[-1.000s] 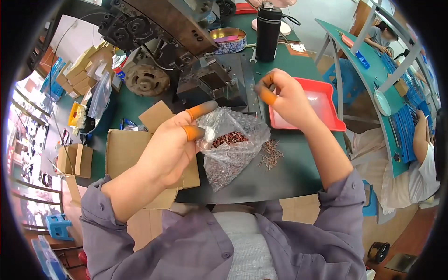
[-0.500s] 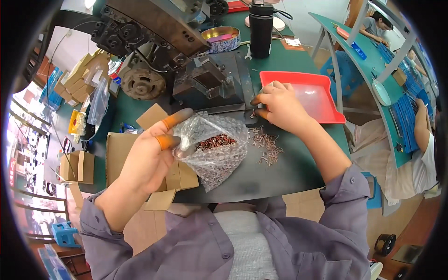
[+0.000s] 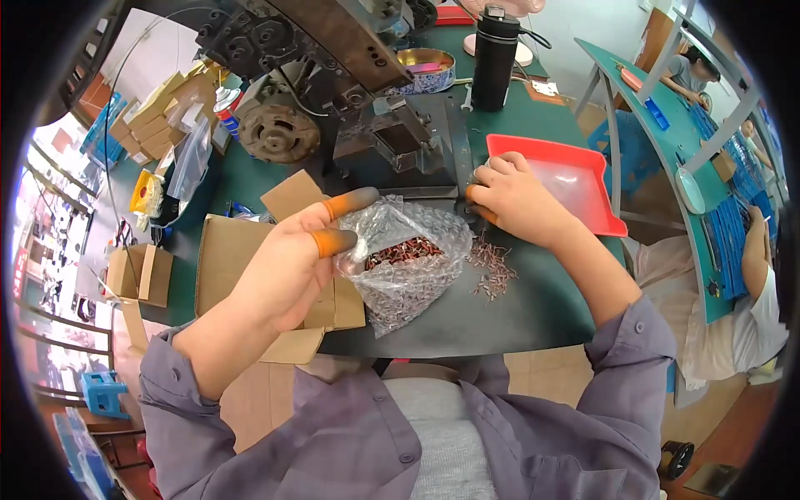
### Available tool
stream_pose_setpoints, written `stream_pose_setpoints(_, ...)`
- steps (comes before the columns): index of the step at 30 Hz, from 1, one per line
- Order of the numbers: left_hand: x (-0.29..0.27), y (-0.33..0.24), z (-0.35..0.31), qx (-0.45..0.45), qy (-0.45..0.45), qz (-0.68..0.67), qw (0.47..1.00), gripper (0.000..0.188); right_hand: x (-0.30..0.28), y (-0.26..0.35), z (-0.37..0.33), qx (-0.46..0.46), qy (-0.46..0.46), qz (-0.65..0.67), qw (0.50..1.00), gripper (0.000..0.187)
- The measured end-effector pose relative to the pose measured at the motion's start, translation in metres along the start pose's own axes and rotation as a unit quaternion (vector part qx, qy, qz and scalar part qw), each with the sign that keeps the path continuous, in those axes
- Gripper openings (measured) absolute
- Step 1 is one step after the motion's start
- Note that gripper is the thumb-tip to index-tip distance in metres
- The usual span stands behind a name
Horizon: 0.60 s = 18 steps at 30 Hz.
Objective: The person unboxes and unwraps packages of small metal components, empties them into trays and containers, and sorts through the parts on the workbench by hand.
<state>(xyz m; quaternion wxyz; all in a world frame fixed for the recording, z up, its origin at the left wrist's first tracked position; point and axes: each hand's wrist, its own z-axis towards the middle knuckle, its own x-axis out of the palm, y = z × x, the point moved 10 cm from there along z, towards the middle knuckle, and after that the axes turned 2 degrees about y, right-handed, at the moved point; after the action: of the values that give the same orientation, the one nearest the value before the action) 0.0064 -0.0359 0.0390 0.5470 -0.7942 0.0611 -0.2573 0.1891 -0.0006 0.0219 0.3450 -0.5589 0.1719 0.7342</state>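
My left hand (image 3: 292, 262) is beside a bubble-wrap bag (image 3: 408, 292). Its fingers are stretched apart, and orange finger covers with dark tips sit on two of them, the lower one against the bag's edge. Inside the bag's mouth lie many small reddish-brown parts (image 3: 404, 252). Orange also covers fingertips of my right hand (image 3: 517, 200), which is curled at the right edge of the dark press base (image 3: 400, 179). Whatever its fingertips pinch is hidden. A loose pile of the same small parts (image 3: 493, 268) lies on the table below that hand.
Right of the press stands a red tray (image 3: 575, 179). Behind are a black bottle (image 3: 496, 62), a wrench (image 3: 467, 98) and a patterned tin (image 3: 429, 71). An open cardboard box (image 3: 229, 267) sits left of the bag. Another person (image 3: 754, 258) works at the right-hand table.
The whole view has shifted, so the table's things appear farther right. My right hand's fingers have drawn closer together beside the press base. My left hand stays at the bag.
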Motion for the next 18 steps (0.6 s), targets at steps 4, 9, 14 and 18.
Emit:
stream_pose_setpoints(4,-0.002,0.002,0.001,0.001,-0.005,0.002,1.000,0.040,-0.003,-0.006,0.002,-0.013,0.024,0.015,1.000,0.015)
stream_pose_setpoints(9,-0.002,0.006,0.001,0.002,-0.005,-0.009,1.000,0.040,0.007,-0.010,0.004,-0.019,0.073,0.051,0.996,0.015)
stream_pose_setpoints(14,-0.003,0.010,0.003,-0.002,-0.014,-0.021,1.000,0.039,0.009,-0.010,0.007,-0.016,0.100,0.050,0.994,0.015)
stream_pose_setpoints(18,-0.002,0.011,0.004,-0.006,-0.005,-0.005,1.000,0.042,-0.015,-0.021,0.009,0.048,0.037,0.126,0.990,0.017)
